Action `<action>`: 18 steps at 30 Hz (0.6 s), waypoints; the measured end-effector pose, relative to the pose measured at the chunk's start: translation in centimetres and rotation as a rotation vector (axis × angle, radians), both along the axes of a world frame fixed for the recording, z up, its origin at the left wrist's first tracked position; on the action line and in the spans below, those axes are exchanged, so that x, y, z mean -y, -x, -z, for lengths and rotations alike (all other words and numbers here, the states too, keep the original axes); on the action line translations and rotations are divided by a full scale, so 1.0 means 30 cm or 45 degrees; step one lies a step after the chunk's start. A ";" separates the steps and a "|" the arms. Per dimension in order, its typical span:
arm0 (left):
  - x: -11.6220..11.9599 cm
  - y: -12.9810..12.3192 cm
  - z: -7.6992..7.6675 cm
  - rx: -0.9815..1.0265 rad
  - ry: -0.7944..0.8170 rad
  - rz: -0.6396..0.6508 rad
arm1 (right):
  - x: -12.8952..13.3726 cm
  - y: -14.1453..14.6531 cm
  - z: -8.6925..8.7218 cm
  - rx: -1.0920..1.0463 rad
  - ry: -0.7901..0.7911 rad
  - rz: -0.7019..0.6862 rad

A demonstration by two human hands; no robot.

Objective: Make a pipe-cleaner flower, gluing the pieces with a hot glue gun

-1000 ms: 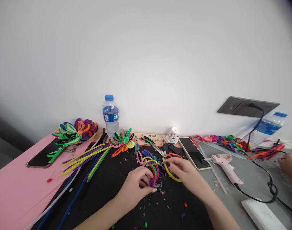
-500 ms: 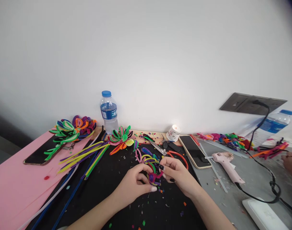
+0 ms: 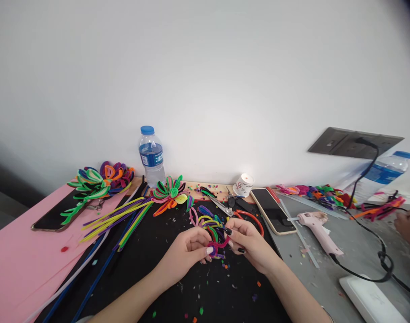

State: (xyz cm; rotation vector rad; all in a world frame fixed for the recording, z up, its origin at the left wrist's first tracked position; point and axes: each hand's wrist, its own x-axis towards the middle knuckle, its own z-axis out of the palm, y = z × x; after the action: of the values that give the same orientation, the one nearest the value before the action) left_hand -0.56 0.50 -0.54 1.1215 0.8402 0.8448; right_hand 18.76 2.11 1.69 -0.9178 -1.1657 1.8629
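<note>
A multicoloured pipe-cleaner flower [image 3: 213, 226] lies over the black mat, between my two hands. My left hand [image 3: 193, 249] is closed, its thumb pressing a purple and magenta coil at the flower's near end against the fingers. With thumb and forefinger, my right hand [image 3: 243, 240] pinches the magenta pipe cleaner [image 3: 223, 245] that leads off this coil. Just behind my right hand lie red-handled scissors [image 3: 255, 220], their blades pointing up and left. Another pipe-cleaner flower [image 3: 173, 193] with green and pink petals rests farther back on the left.
Pipe-cleaner flowers [image 3: 103, 179] lie on a phone at left, near a water bottle [image 3: 151, 157]. Loose pipe cleaners [image 3: 117, 220] stretch across the mat [image 3: 151, 260]. To the right are a paper cup [image 3: 243, 185], a phone [image 3: 275, 211], a corded glue gun [image 3: 321, 233] and another person's hand [image 3: 408, 226].
My left thumb has moved up and closed onto the purple and magenta coil. My right hand keeps its pinch, shifting only slightly, and the magenta pipe cleaner between my hands shows more plainly.
</note>
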 end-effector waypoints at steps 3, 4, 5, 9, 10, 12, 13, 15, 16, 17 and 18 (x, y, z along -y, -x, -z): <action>0.001 0.002 -0.010 0.011 0.033 -0.011 | -0.001 -0.001 -0.005 0.015 -0.012 0.029; 0.001 0.003 -0.012 0.021 0.039 -0.018 | 0.000 -0.001 -0.007 0.021 -0.019 0.046; 0.001 0.004 -0.013 0.038 0.042 -0.029 | 0.000 -0.001 -0.008 0.028 -0.027 0.066; -0.002 0.008 -0.011 0.136 0.056 -0.083 | 0.004 -0.001 -0.007 0.103 -0.075 0.148; -0.003 0.008 -0.011 0.151 0.063 -0.094 | 0.004 -0.001 -0.005 0.132 -0.089 0.168; -0.004 0.009 -0.014 0.156 0.070 -0.112 | 0.004 -0.002 -0.002 0.203 -0.119 0.196; -0.005 0.009 -0.016 0.149 0.067 -0.122 | 0.004 -0.002 -0.001 0.239 -0.137 0.204; -0.004 0.009 -0.024 0.122 0.058 -0.146 | 0.004 0.000 -0.002 0.305 -0.180 0.216; -0.004 0.009 -0.027 0.106 0.055 -0.159 | 0.004 0.001 -0.005 0.330 -0.202 0.224; -0.003 0.009 -0.030 0.092 0.050 -0.174 | 0.005 0.003 -0.008 0.351 -0.224 0.236; -0.003 0.009 -0.032 0.080 0.045 -0.186 | 0.006 0.005 -0.011 0.369 -0.243 0.245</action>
State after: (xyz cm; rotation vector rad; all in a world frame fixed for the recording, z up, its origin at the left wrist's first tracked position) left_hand -0.83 0.59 0.43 1.0066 0.8897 0.9778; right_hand 18.62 1.94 2.02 -1.1720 -1.3497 1.4715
